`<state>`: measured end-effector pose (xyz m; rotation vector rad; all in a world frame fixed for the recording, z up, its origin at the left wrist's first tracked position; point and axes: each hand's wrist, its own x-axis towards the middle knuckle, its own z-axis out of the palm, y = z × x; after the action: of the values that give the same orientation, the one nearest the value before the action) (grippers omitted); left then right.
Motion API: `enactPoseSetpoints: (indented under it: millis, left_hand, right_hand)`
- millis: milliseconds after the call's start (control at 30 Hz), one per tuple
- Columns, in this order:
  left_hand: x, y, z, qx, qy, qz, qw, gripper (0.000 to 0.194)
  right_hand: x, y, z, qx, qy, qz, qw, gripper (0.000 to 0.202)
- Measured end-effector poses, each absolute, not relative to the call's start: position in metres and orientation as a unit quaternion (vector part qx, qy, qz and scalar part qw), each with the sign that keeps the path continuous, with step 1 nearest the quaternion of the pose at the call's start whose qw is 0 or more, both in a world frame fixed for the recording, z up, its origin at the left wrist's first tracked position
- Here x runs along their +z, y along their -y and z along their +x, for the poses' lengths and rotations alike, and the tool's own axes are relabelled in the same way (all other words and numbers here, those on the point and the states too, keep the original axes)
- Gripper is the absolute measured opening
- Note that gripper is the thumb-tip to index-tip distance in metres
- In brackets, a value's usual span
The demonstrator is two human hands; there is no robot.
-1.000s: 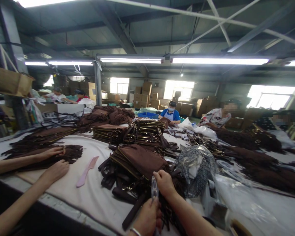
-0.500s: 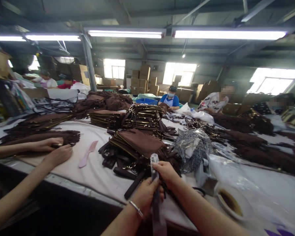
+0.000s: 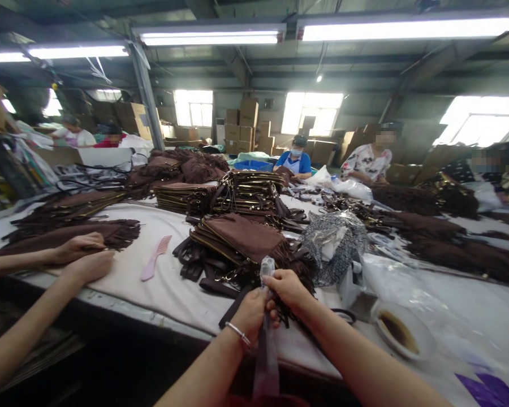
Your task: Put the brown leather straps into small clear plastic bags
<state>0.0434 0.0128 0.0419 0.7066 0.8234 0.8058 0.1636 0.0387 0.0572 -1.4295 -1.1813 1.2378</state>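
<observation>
Both my hands grip a dark strap in a clear plastic sleeve (image 3: 266,364), which runs down toward my body. My left hand (image 3: 253,312), with a silver bangle at its wrist, is closed around it. Just above, my right hand (image 3: 287,287) pinches the sleeve near its crumpled clear top end. Right behind my hands lies a stack of brown fringed pouches (image 3: 246,234) with gold zips. Dark wrist loops (image 3: 190,260) hang out at the stack's left side.
At left, a co-worker's hands (image 3: 82,257) rest by a brown fringed piece (image 3: 106,229). A pink comb (image 3: 155,260) lies on the white cloth. To the right are a bag of grey speckled material (image 3: 333,249), a roll of tape (image 3: 401,333) and plastic sheeting (image 3: 449,316). More pouch stacks (image 3: 250,189) stand behind.
My hands have come closer together on the sleeved strap and its top end sits slightly higher. The co-worker's hands have shifted a little left. The view has tilted down slightly.
</observation>
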Motion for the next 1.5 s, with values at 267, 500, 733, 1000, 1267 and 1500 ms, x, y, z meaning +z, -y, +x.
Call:
enactPoseSetpoints:
  millis: [267, 500, 733, 1000, 1267, 1500]
  left_hand:
    - [0.047, -0.007, 0.039, 0.365, -0.422, 0.348, 0.753, 0.050]
    - [0.045, 0.006, 0.051, 0.379, -0.468, 0.357, 0.714, 0.054]
    - [0.046, 0.005, 0.045, 0.377, -0.467, 0.354, 0.717, 0.059]
    - [0.045, 0.007, 0.046, 0.356, -0.454, 0.325, 0.750, 0.054]
    - [0.052, 0.014, 0.043, 0.313, -0.456, 0.409, 0.726, 0.043]
    - [0.023, 0.048, 0.010, 0.250, -0.426, 0.470, 0.732, 0.033]
  right_hand:
    - [0.044, -0.029, 0.149, 0.564, 0.419, -0.544, 0.458, 0.046]
    - [0.044, -0.065, 0.139, 0.531, 0.323, -0.574, 0.532, 0.034]
    - [0.044, -0.063, 0.143, 0.568, 0.256, -0.573, 0.533, 0.031]
    - [0.062, -0.036, 0.140, 0.690, 0.245, -0.495, 0.467, 0.029]
    - [0.068, -0.069, 0.126, 0.658, 0.220, -0.532, 0.486, 0.037]
    - [0.073, -0.071, 0.132, 0.636, 0.236, -0.533, 0.506, 0.036]
